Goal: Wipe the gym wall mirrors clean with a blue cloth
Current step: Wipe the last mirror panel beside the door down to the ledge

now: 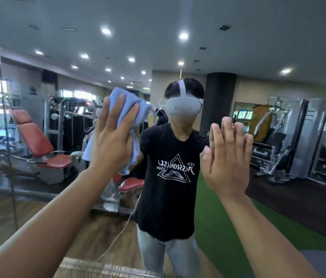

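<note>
Both open-fingered | left hand [112, 143] presses blue cloth [126, 109] on mirror [258, 47] | right hand [226, 163] flat, fingertips [227, 123] at mirror

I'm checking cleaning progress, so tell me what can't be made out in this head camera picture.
All in the head view:
- The mirror under the blue cloth: hidden by the cloth and the left hand.
- Whether the right hand touches the mirror: only its back shows.
- Streaks on the mirror's left part: too blurred to judge.
</note>
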A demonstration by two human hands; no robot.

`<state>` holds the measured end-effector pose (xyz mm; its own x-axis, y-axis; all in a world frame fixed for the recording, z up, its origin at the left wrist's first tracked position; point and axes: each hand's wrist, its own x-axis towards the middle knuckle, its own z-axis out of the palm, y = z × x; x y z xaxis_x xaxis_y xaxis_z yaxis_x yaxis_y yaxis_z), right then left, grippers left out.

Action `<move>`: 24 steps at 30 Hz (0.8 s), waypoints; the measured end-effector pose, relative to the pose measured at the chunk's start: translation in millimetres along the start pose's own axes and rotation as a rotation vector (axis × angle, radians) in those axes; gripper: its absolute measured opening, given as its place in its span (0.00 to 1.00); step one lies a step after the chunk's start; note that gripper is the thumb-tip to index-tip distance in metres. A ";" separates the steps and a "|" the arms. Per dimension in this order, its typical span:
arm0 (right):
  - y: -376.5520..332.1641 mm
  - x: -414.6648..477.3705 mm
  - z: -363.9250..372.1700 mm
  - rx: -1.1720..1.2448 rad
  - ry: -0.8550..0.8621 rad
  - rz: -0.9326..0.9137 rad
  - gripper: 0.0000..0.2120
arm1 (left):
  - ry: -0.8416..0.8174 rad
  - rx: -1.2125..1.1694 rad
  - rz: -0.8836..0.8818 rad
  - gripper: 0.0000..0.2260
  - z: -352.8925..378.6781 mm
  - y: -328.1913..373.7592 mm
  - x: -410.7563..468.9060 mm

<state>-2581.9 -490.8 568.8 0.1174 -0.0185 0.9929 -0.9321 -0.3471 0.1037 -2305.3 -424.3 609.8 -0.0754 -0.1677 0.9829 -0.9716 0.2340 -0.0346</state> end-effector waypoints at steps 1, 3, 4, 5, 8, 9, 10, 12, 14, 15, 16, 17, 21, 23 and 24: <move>-0.1 -0.2 -0.1 -0.001 0.007 0.001 0.28 | 0.014 -0.006 -0.019 0.26 4.6 11.3 6.6; 0.2 -0.1 0.1 -0.003 0.016 0.000 0.28 | 0.018 -0.008 -0.005 0.27 14.7 31.0 10.2; 0.4 -0.1 0.6 -0.005 0.016 0.000 0.28 | 0.012 -0.011 0.031 0.27 20.0 38.2 7.2; 0.2 -0.4 1.1 -0.005 0.016 0.003 0.28 | 0.004 -0.017 0.085 0.28 24.7 43.0 1.2; 0.2 -1.9 2.0 -0.005 0.021 0.010 0.28 | -0.013 -0.031 0.279 0.27 34.1 45.5 -27.6; 0.7 -2.1 2.0 -0.011 0.020 0.009 0.28 | -0.024 -0.039 0.327 0.26 35.5 44.1 -37.6; 1.2 -2.1 1.6 -0.015 0.020 0.005 0.28 | -0.034 -0.046 0.358 0.24 36.3 42.1 -46.4; 1.1 -1.7 1.0 -0.018 0.019 -0.004 0.28 | -0.047 -0.060 0.376 0.21 35.7 37.9 -56.3; 0.7 -1.9 1.3 -0.014 0.013 -0.008 0.27 | -0.056 -0.063 0.373 0.20 35.5 36.5 -58.1; 0.8 -1.8 1.7 -0.010 0.012 -0.009 0.27 | -0.053 -0.065 0.369 0.20 35.4 37.2 -57.5; 0.9 -1.5 1.8 -0.007 0.010 -0.008 0.27 | -0.045 -0.066 0.367 0.20 35.3 38.3 -56.9; 0.9 -1.1 1.6 -0.004 0.005 -0.007 0.27 | -0.039 -0.065 0.368 0.20 35.3 38.8 -56.7; -4.0 0.6 -3.0 0.050 -0.031 0.021 0.28 | -0.084 -0.045 0.370 0.20 33.4 36.4 -57.4; -6.7 2.5 -5.5 0.080 -0.054 0.036 0.29 | -0.109 -0.027 0.364 0.21 31.4 35.5 -57.4; -8.6 2.7 -7.0 0.087 -0.067 0.031 0.29 | -0.115 -0.020 0.366 0.21 30.3 35.3 -57.2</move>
<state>-2576.0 -481.2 571.1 0.1149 -0.0922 0.9891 -0.9028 -0.4251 0.0652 -2342.0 -435.5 546.9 -0.4424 -0.1762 0.8793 -0.8713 0.3164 -0.3750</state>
